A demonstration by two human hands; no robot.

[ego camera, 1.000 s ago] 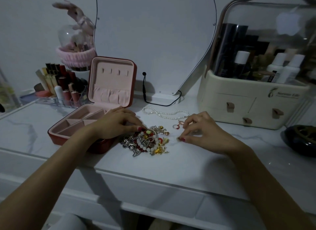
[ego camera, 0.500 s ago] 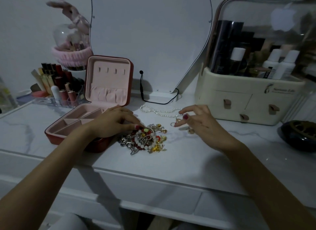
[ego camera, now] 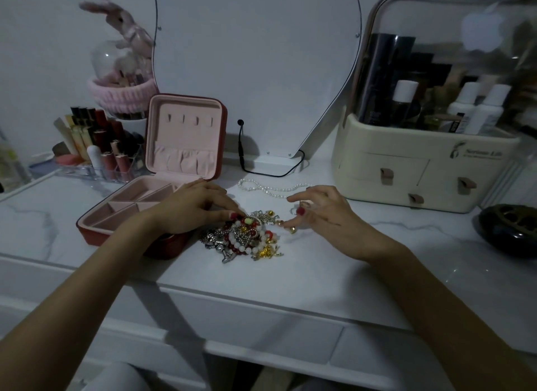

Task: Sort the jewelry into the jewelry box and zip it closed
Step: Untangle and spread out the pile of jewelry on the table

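Two hands work at the tangled jewelry pile (ego camera: 244, 236) on the marble vanity top (ego camera: 334, 274). At the left, the red jewelry box (ego camera: 122, 216) stands open, lid upright, its pink compartments showing no jewelry where visible; it sits just left of the pile. The left hand (ego camera: 191, 207) lies over the box's right front corner as it did a second ago, fingers loosely extended, fingertips touching the pile's upper edge without gripping.

The right hand (ego camera: 322, 213) has shifted: a second ago it pinched at the surface near the pile; it now hovers just right of the pile, fingers spread and partly curled. A small ring (ego camera: 302, 209) shows at its thumb; whether it is actually pinched cannot be told. A gold piece (ego camera: 292, 230) lies on the top below the fingers. A pearl necklace (ego camera: 270, 188) lies apart, behind the hands.

Judgement: sorting has barely started; separating single items precedes filling compartments and zipping.
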